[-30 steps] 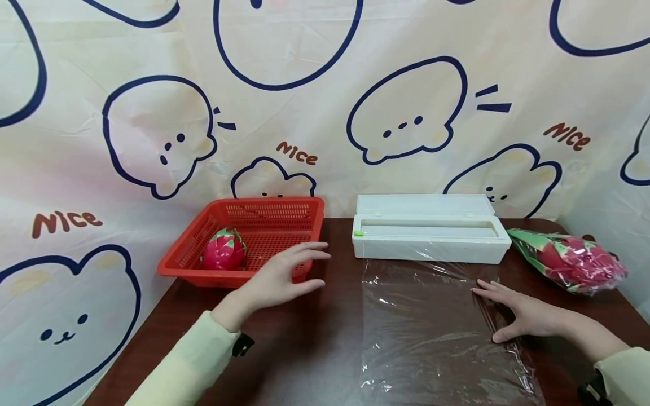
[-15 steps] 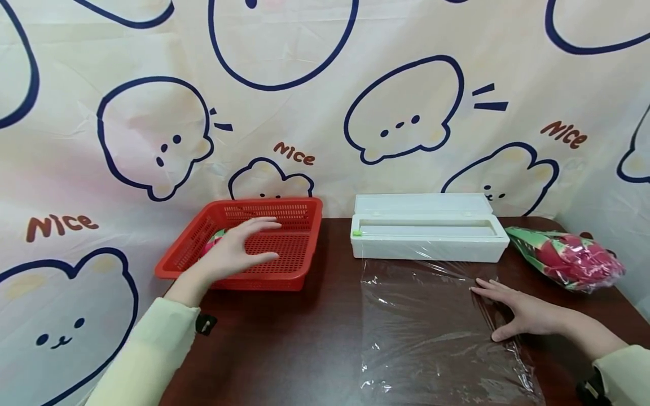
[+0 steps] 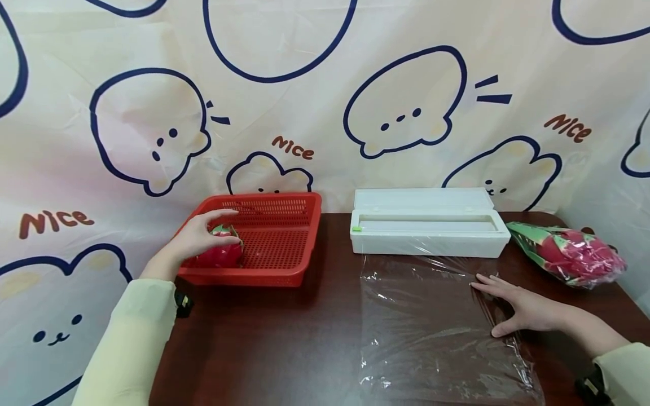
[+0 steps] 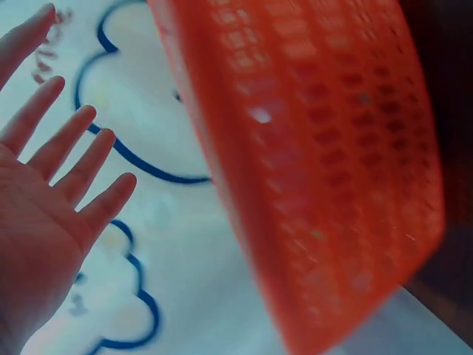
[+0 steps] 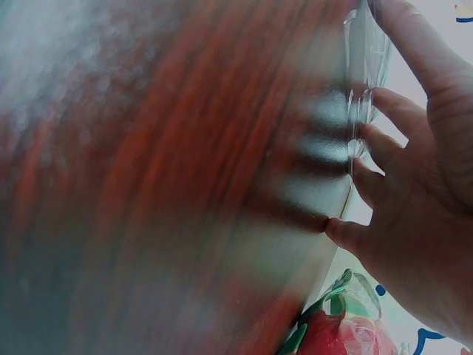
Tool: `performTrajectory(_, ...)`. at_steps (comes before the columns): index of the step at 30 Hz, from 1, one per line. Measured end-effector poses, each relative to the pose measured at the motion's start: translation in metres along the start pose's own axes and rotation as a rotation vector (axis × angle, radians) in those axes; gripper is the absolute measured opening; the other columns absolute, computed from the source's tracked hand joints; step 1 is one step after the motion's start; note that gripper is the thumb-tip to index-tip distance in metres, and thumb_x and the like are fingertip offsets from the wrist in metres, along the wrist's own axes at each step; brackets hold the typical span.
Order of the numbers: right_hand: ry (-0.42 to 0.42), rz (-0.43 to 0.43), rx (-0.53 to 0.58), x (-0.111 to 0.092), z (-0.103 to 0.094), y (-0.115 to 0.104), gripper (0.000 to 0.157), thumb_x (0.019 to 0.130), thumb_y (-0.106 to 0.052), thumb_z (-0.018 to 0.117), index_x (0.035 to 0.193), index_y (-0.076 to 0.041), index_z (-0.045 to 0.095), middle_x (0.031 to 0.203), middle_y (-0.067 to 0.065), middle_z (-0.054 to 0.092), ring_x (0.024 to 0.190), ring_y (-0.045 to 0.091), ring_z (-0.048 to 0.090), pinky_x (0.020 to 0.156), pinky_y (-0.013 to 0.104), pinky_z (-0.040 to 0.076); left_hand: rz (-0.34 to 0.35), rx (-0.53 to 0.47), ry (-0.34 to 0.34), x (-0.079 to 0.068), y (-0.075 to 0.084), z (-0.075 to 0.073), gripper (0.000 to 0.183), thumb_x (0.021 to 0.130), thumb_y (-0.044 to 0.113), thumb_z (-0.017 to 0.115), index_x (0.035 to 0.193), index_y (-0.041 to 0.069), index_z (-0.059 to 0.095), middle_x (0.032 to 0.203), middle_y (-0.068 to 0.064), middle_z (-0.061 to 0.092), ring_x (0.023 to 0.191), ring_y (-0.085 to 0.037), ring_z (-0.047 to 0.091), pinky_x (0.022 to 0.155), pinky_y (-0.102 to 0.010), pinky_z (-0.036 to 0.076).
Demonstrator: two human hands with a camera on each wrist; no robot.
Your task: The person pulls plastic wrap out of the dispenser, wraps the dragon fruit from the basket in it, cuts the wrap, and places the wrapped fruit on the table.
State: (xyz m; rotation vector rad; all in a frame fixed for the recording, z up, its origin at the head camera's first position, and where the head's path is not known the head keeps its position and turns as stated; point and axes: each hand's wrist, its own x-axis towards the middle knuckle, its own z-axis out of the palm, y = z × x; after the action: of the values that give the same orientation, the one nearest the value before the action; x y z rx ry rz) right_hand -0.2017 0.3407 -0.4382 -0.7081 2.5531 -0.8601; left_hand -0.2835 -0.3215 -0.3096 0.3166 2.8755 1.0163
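Note:
My left hand (image 3: 195,238) reaches over the near left side of a red plastic basket (image 3: 274,276), fingers apart and beside a pink dragon fruit (image 3: 223,256) that sits inside. In the left wrist view the left hand (image 4: 44,200) has its fingers spread, with the basket's perforated wall (image 4: 318,163) to its right. My right hand (image 3: 533,307) rests its fingertips on the right edge of a sheet of clear cling film (image 3: 426,332) spread over the table. The film runs out from a white cling film dispenser (image 3: 426,245) with its lid raised.
Another dragon fruit (image 3: 579,256), wrapped in clear film, lies at the right of the dark wooden table (image 3: 264,338). Behind the table hangs a cloth backdrop (image 3: 325,113) printed with cartoon bears.
My left hand has moved left, from in front of the basket to over the dragon fruit in it. The right hand stays on the cling film's edge.

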Motion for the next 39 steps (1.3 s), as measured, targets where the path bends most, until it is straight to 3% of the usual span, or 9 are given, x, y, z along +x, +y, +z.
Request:
performTrajectory(3, 0.003, 0.001, -0.002, 0.000, 0.000, 0.000, 0.091, 0.078, -0.037, 0.079, 0.148, -0.001, 0.035, 0.152, 0.036, 0.016, 0.133, 0.063, 0.006, 0.092, 0.079, 0.017, -0.053, 0.000, -0.004, 0.003, -0.014, -0.004, 0.082, 0.081, 0.039, 0.079, 0.149, 0.015, 0.039, 0.145, -0.022, 0.040, 0.128, -0.045, 0.038, 0.095, -0.061, 0.040)
performTrajectory(11, 0.005, 0.008, -0.007, 0.000, 0.000, 0.002, 0.090, 0.078, -0.038, 0.079, 0.148, -0.002, 0.035, 0.152, 0.035, 0.016, 0.133, 0.063, 0.006, 0.092, 0.079, 0.017, -0.113, 0.020, -0.006, 0.009, -0.045, -0.001, 0.089, 0.083, 0.041, 0.076, 0.153, 0.010, 0.029, 0.148, -0.028, 0.032, 0.128, -0.047, 0.035, 0.096, -0.065, 0.036)
performTrajectory(19, 0.004, 0.021, -0.008, 0.000, 0.000, 0.001, 0.091, 0.078, -0.039, 0.079, 0.148, -0.002, 0.035, 0.152, 0.035, 0.016, 0.133, 0.062, 0.006, 0.092, 0.079, 0.017, -0.190, 0.011, -0.001, 0.015, -0.066, 0.009, 0.104, 0.078, 0.053, 0.075, 0.155, 0.010, 0.020, 0.145, -0.028, 0.034, 0.124, -0.046, 0.037, 0.095, -0.061, 0.040)
performTrajectory(26, 0.018, 0.016, -0.020, -0.001, 0.000, 0.000, 0.091, 0.077, -0.040, 0.079, 0.148, -0.002, 0.036, 0.152, 0.035, 0.017, 0.133, 0.062, 0.007, 0.092, 0.079, 0.018, -0.228, 0.004, -0.054, 0.020, -0.070, 0.013, 0.113, 0.074, 0.056, 0.077, 0.155, 0.007, 0.016, 0.143, -0.029, 0.035, 0.124, -0.048, 0.038, 0.092, -0.058, 0.045)
performTrajectory(34, 0.030, 0.015, -0.045, -0.001, 0.000, 0.000, 0.090, 0.077, -0.042, 0.079, 0.147, -0.004, 0.037, 0.152, 0.033, 0.019, 0.133, 0.061, 0.009, 0.092, 0.078, 0.019, -0.160, 0.037, -0.088, 0.030, -0.067, 0.020, 0.102, 0.077, 0.045, 0.079, 0.153, 0.005, 0.023, 0.140, -0.029, 0.039, 0.120, -0.045, 0.041, 0.093, -0.056, 0.045)
performTrajectory(39, 0.044, 0.001, -0.055, -0.001, 0.002, 0.000, 0.089, 0.077, -0.043, 0.079, 0.147, -0.004, 0.039, 0.151, 0.033, 0.021, 0.133, 0.062, 0.011, 0.092, 0.078, 0.020, -0.153, -0.006, -0.138, 0.034, -0.066, 0.025, 0.100, 0.080, 0.040, 0.078, 0.155, 0.008, 0.019, 0.142, -0.028, 0.037, 0.121, -0.045, 0.040, 0.093, -0.055, 0.045)
